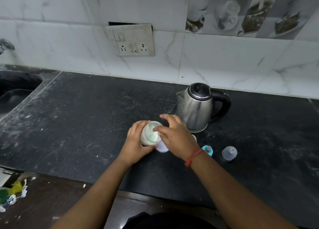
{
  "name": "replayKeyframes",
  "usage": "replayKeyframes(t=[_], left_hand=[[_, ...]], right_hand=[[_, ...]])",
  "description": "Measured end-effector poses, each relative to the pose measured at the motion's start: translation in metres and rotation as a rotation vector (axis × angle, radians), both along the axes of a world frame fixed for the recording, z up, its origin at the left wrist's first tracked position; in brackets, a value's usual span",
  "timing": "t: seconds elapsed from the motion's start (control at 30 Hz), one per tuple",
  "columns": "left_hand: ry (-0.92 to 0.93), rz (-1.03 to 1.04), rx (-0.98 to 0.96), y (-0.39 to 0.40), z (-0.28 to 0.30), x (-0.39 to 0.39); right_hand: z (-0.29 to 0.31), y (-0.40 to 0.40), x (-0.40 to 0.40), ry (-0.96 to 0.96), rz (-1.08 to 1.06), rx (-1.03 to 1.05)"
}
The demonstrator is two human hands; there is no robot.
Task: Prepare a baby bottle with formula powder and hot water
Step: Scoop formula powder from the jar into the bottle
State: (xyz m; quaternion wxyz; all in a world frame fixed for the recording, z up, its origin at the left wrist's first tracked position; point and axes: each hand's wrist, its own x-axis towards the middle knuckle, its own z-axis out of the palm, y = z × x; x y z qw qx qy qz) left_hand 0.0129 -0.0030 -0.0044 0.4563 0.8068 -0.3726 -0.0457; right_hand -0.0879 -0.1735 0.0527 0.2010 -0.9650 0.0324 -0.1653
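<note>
My left hand [136, 140] grips a clear jar of white formula powder [149, 133], tilted toward me over the black counter. My right hand [174, 133] reaches into the jar's mouth and pinches a pale green scoop [152, 137] that lies in the powder. A lilac lid or cup [162, 147] stands just under my right hand, partly hidden. To the right lie the blue teat ring [207, 150] and the clear bottle cap [229, 152]. The steel kettle [195, 108] stands behind my right hand with its lid shut.
A black sink [15, 90] lies at the far left beside a tap [6, 45]. The tiled wall carries a socket plate [133, 40]. The counter's front edge [86, 182] runs below my arms; crumpled wrappers [12, 194] lie on the floor.
</note>
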Motion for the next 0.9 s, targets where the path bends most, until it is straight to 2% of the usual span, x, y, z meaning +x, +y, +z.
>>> replayKeyframes(t=[0.13, 0.3, 0.43, 0.7, 0.9], left_hand=[[-0.059, -0.049, 0.028, -0.022, 0.009, -0.008], [-0.197, -0.094, 0.033, -0.048, 0.022, -0.020], [-0.220, -0.101, 0.008, -0.062, 0.028, -0.030], [-0.204, -0.080, -0.072, -0.075, 0.035, -0.042], [-0.205, -0.078, -0.082, -0.081, 0.035, -0.046]], right_hand=[[0.018, -0.015, -0.002, 0.117, 0.043, -0.271], [0.038, -0.032, -0.010, 0.189, -0.090, -0.373], [0.050, -0.042, -0.017, 0.269, -0.138, -0.435], [0.057, -0.057, -0.031, 0.130, -0.119, -0.339], [0.063, -0.059, -0.034, 0.118, -0.108, -0.362]])
